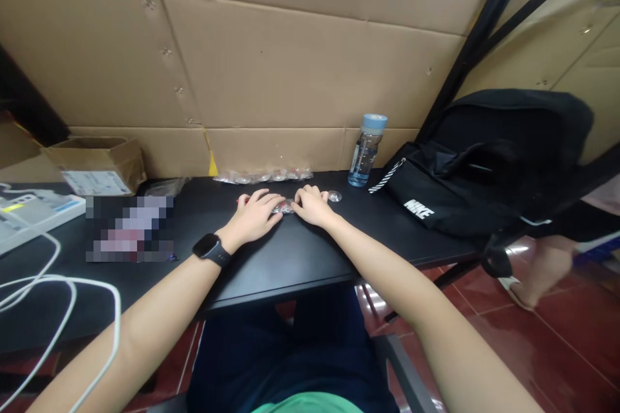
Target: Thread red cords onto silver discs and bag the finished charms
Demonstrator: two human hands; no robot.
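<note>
A small clear plastic packet with red bits (pixel 284 207) lies on the black desk between my hands. My left hand (pixel 256 214), with a dark watch on its wrist, rests over the packet's left side, fingers stretched out. A bit of red shows beside that hand's knuckles. At the packet's right end, my right hand (pixel 311 205) has its fingers curled and its thumb against the plastic; the fingertips are partly hidden. Just right of it sits a clear round plastic piece (pixel 334 196). Behind both hands lies a long strip of clear wrapped pieces (pixel 264 176).
A water bottle (pixel 367 151) and a black backpack (pixel 450 167) stand on the right. To the left are an open cardboard box (pixel 97 164), a blurred-out patch, a white device (pixel 39 216) and white cables (pixel 116 309). Cardboard (pixel 310 64) lines the back. A person's leg (pixel 547 271) shows at right.
</note>
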